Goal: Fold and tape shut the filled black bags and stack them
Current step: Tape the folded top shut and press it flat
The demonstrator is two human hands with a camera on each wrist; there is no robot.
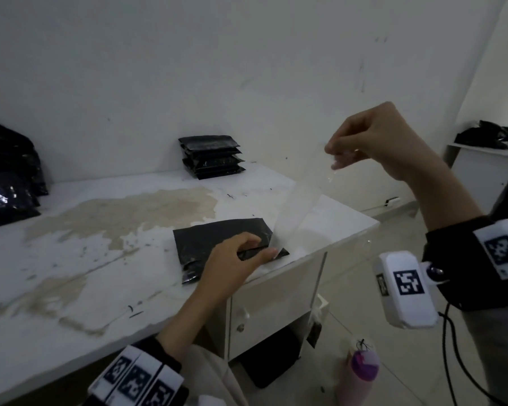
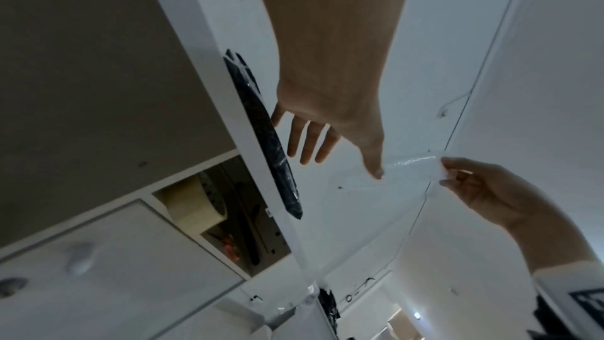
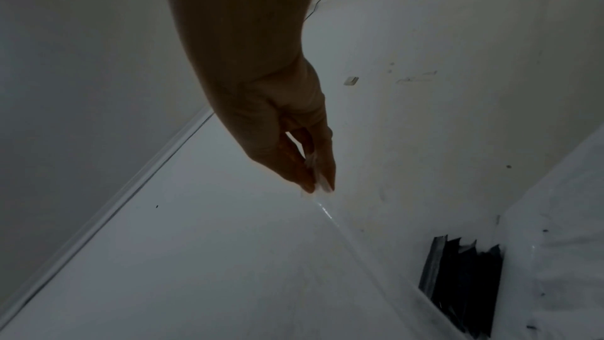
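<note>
The right hand is raised above the table's corner, thumb and fingertips pinching the top end of a clear tape strip. The strip slants down to the left hand, whose straight fingers press its lower end flat onto the folded black bag lying near the front right corner of the worn white table. A stack of taped black bags stands against the wall behind, well apart.
</note>
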